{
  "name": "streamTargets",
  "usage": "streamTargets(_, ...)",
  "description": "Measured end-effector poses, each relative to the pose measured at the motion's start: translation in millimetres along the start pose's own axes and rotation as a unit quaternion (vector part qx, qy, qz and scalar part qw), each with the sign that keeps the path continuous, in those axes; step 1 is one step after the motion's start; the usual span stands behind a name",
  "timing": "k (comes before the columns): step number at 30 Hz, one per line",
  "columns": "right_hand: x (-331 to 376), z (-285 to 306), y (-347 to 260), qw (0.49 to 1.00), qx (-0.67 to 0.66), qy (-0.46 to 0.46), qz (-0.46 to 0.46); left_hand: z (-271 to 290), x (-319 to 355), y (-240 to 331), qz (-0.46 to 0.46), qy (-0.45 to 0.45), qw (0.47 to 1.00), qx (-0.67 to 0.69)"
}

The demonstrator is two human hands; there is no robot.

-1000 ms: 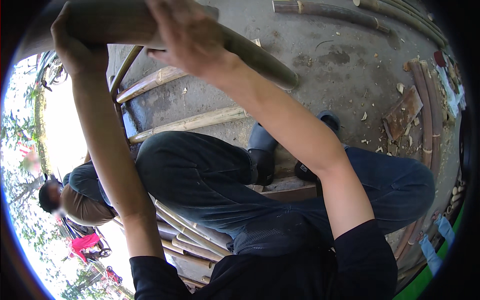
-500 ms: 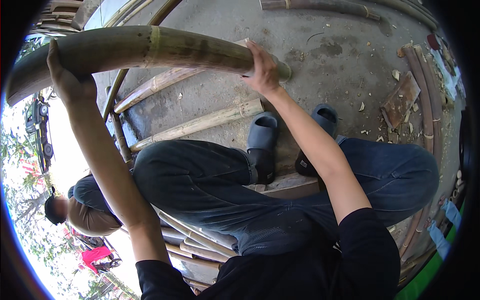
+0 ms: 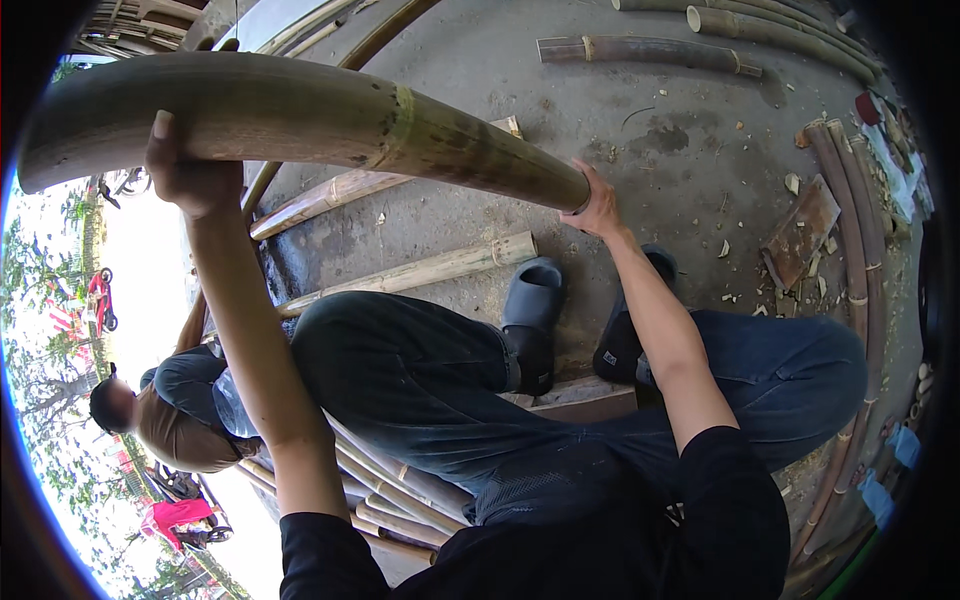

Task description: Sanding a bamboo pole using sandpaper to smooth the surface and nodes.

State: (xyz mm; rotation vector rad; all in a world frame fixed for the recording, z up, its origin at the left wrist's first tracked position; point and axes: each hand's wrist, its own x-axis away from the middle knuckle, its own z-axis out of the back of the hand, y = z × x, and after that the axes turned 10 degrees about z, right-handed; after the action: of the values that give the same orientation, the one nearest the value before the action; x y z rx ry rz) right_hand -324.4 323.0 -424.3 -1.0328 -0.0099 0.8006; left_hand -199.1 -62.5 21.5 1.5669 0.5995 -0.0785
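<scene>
A thick greenish-brown bamboo pole (image 3: 300, 115) is held up in front of me, running from the far left toward the middle. My left hand (image 3: 195, 170) grips it from below near its left end, the thumb on the near side and fingertips showing over the top edge. At the other end my right hand (image 3: 597, 203) is wrapped round the pole's tip. Under it on the floor lie a pale bamboo piece (image 3: 420, 268) and another bamboo length (image 3: 335, 195), the latter partly hidden behind the raised pole.
A short dark bamboo length (image 3: 650, 54) and longer poles (image 3: 770, 38) lie at the back right. Brown poles (image 3: 855, 240) line the right side beside a split bamboo piece (image 3: 800, 230) and scattered chips. Another person (image 3: 185, 415) sits at the left. More poles (image 3: 400, 500) lie beneath me.
The pole has shifted right, its right end now lower and nearer to me. My right hand has slid from the pole's upper side to its very end; my left hand moved right with it.
</scene>
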Motion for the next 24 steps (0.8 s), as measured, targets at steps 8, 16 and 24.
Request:
streamTargets(8,18,-21,-13,0.986,0.13,0.102,0.019,0,-20,-6,0.071,0.257,0.963,0.03)
streamTargets(16,-167,-16,-229,0.937,0.029,0.183,0.296,-3,-26,-6,0.088,0.333,0.936,-0.07)
streamTargets(24,-265,-17,-394,0.925,0.018,0.193,0.326,-8,-25,2,0.117,0.257,0.958,-0.042)
